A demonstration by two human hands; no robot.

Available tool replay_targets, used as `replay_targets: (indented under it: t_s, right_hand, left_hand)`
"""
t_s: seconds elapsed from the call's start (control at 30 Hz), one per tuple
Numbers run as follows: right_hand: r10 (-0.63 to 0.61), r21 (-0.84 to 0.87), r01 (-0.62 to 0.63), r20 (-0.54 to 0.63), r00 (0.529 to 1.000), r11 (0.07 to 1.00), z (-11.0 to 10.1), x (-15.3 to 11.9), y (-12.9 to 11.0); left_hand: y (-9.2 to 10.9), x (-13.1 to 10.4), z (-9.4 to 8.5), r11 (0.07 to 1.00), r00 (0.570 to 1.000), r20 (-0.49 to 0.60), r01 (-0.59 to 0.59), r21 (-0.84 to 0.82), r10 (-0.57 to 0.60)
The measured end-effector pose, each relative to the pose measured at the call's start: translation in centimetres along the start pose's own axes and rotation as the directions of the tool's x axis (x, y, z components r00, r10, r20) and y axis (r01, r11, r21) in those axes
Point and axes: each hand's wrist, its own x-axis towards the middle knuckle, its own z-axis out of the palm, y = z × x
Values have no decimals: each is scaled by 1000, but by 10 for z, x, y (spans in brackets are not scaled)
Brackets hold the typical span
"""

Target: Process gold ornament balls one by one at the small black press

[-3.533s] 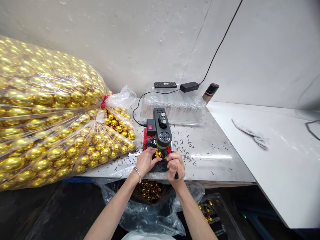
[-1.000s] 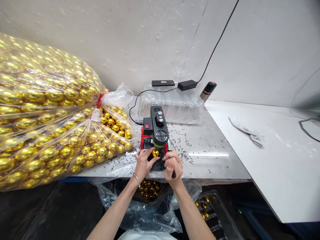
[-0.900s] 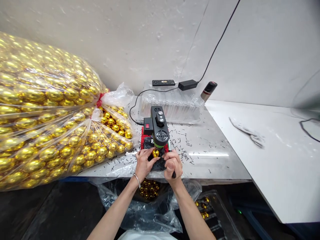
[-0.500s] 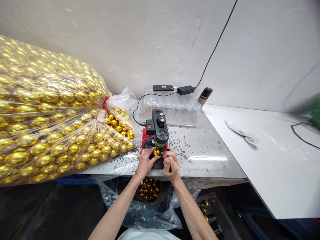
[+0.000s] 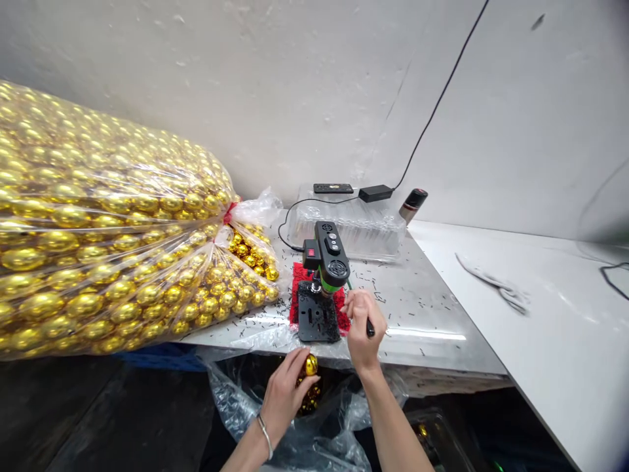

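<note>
The left hand [image 5: 286, 392] hangs low, below the front edge of the worktop, its forearm rising from the bottom of the view with a thin bracelet on the wrist. Its fingers curl upward and pinch a small gold ball [image 5: 310, 364] at the fingertips. The right hand [image 5: 361, 322] is higher, over the front edge of the worktop, with the forearm stretched up from below and the wrist straight. Its fingers are closed in a loose fist around the black lever handle [image 5: 368, 328], knuckles turned up.
</note>
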Motion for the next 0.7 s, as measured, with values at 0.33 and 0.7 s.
replay_targets:
  t_s: [0.33, 0.7]
  right_hand:
    - [-38, -10, 37, -20, 999, 999, 1, -6, 8]
    - [-91, -10, 91, -8, 996, 996, 1, -7, 10]
  left_hand:
    - [-22, 126, -61, 849, 985, -75, 170, 500, -153]
    - [-67, 222, -62, 692, 824, 249, 221, 687, -509]
